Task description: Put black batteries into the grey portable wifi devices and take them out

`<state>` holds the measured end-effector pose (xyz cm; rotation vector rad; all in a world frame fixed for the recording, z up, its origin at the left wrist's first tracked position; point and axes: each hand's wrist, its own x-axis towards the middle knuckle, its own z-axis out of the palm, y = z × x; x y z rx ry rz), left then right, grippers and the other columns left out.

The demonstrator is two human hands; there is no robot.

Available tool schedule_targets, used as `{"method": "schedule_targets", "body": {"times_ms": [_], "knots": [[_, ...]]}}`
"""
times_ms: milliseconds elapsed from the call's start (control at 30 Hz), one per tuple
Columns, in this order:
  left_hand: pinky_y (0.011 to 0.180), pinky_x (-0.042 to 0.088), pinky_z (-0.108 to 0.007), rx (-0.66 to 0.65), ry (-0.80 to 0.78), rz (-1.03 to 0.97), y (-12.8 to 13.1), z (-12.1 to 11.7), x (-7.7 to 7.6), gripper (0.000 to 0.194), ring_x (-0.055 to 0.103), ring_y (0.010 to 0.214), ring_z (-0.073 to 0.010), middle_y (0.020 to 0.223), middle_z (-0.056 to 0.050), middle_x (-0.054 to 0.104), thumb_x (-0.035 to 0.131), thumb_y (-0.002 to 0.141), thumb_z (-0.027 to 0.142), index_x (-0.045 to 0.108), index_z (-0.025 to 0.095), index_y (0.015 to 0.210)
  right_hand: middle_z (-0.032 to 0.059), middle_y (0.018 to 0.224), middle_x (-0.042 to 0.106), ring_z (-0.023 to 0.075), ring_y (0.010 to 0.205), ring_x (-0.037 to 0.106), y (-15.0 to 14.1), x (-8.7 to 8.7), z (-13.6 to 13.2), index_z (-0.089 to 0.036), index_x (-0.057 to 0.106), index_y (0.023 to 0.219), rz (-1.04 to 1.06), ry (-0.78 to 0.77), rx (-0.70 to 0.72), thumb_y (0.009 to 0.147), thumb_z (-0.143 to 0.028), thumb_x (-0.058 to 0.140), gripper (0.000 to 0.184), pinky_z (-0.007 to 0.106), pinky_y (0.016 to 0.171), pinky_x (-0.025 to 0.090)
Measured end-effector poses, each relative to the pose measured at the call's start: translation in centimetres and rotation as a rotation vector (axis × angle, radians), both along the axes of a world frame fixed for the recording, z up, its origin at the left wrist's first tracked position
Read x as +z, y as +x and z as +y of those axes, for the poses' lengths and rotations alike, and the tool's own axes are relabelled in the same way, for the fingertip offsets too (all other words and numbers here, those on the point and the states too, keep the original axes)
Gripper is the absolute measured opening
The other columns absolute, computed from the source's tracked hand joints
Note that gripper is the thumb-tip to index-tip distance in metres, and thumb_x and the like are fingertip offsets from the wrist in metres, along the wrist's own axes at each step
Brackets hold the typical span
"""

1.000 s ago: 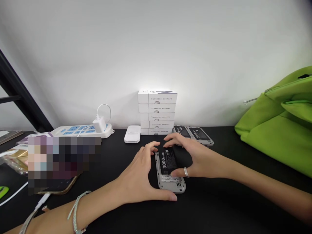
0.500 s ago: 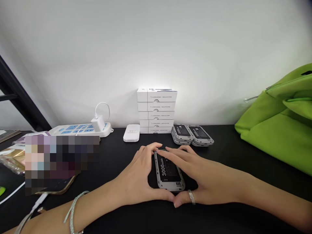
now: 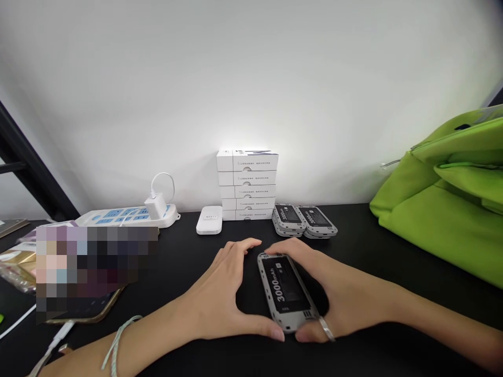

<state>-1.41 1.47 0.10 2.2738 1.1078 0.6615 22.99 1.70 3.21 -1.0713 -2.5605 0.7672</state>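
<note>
A grey open-backed device (image 3: 288, 291) with a black battery marked 3000mAh lies tilted on the black table (image 3: 353, 356). My right hand (image 3: 334, 293) curls round its right side, with the thumb at the near end and a ring on that thumb. My left hand (image 3: 226, 293) is cupped on its left side, the thumb tip touching the near corner and the fingers curved by the far end. Both hands frame the device between them.
Behind stand a stack of white boxes (image 3: 247, 184), a white pod (image 3: 209, 220) and two piles of the same grey devices (image 3: 304, 220). A white power strip with a charger (image 3: 129, 213) lies at the left, a green bag (image 3: 448, 204) at the right, a blurred patch with a phone at the near left.
The right hand has gone from lying flat on the battery to gripping the device's right side, and the device has turned and slid slightly right and nearer. The left hand stays cupped.
</note>
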Motion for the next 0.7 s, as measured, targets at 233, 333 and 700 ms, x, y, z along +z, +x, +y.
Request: {"method": "schedule_targets", "body": {"times_ms": [233,333,700], "knots": [[0.103,0.040,-0.060,-0.039,-0.058,0.116,0.0,0.1,0.6,0.093,0.037,0.130,-0.0382,0.139,-0.013,0.038,0.068,0.069,0.072,0.027,0.029,0.141,0.0061,0.155,0.034,0.0408,0.138,0.037,8.5,-1.0,-1.3,-0.035,0.048,0.136,-0.204,0.053,-0.242,0.063,-0.052,0.080,0.081,0.054,0.110,0.039],[0.102,0.042,-0.060,-0.036,-0.048,0.126,0.0,0.1,0.6,0.088,0.037,0.130,-0.0379,0.139,-0.012,0.038,0.066,0.073,0.071,0.027,0.030,0.140,0.0010,0.156,0.035,0.0387,0.139,0.037,11.2,-1.8,-1.2,-0.041,0.050,0.135,-0.193,0.105,-0.288,0.068,-0.053,0.078,0.073,0.053,0.111,0.037],[0.090,0.046,-0.043,-0.021,0.054,0.083,0.7,-0.4,0.7,0.031,0.051,0.104,-0.0250,0.112,-0.004,0.055,0.065,0.085,0.042,0.051,0.025,0.106,0.0019,0.142,0.050,0.0296,0.127,0.052,9.3,-1.6,-1.8,-0.039,0.058,0.125,-0.214,0.265,-0.279,0.087,-0.050,0.063,0.040,0.043,0.104,0.047]]}}
